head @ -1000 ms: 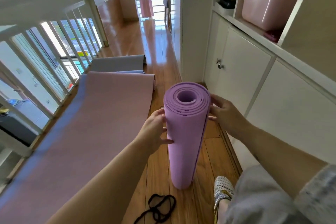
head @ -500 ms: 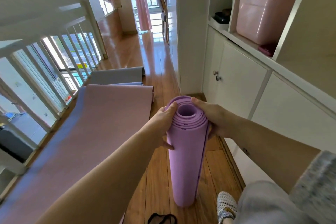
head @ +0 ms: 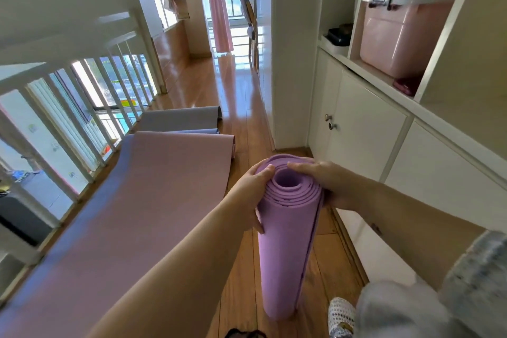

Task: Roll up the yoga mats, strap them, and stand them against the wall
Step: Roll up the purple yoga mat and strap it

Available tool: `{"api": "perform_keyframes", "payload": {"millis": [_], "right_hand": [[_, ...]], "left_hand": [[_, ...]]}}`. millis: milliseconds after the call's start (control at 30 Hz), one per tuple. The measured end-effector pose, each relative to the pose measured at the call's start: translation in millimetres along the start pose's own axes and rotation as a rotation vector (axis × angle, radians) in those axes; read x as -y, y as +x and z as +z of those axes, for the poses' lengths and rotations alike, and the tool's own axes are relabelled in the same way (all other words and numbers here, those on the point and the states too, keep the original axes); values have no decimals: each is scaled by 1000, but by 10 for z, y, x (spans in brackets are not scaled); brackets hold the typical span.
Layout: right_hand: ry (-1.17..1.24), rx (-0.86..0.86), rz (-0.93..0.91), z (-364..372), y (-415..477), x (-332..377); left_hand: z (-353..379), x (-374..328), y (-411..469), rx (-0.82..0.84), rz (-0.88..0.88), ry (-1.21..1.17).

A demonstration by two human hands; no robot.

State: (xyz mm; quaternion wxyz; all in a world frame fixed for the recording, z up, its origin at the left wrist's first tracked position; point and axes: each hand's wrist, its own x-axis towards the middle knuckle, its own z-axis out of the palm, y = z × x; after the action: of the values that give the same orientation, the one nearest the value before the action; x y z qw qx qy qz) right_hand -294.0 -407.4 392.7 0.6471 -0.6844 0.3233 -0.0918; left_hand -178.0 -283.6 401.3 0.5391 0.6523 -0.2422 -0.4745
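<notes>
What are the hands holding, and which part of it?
Both grip the rolled purple mat at its top end: left hand on one side, right hand on the other.

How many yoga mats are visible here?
3: a purple rolled mat, held upright by left hand and right hand; a pink mat flat on the floor; a grey mat beyond it. A bluish strip between may be a fourth.

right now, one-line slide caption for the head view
The left hand and right hand grip the top of an upright rolled purple mat, a pink mat lying unrolled beside it.
</notes>
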Motion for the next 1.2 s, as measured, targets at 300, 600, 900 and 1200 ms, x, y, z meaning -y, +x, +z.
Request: {"api": "perform_keyframes", "payload": {"millis": [300,600,900,1200], "right_hand": [[237,-168,-68,171,109,-82],[309,31,-95,194,-154,-97],[-68,225,-31,-123,-425,30],[-429,155,-126,-82,-373,-60]], "left_hand": [[-93,17,55,-31,74,8],[-152,-78,46,-67,190,264],[11,47,56,-159,330,270],[55,13,143,-251,400,254]]}}
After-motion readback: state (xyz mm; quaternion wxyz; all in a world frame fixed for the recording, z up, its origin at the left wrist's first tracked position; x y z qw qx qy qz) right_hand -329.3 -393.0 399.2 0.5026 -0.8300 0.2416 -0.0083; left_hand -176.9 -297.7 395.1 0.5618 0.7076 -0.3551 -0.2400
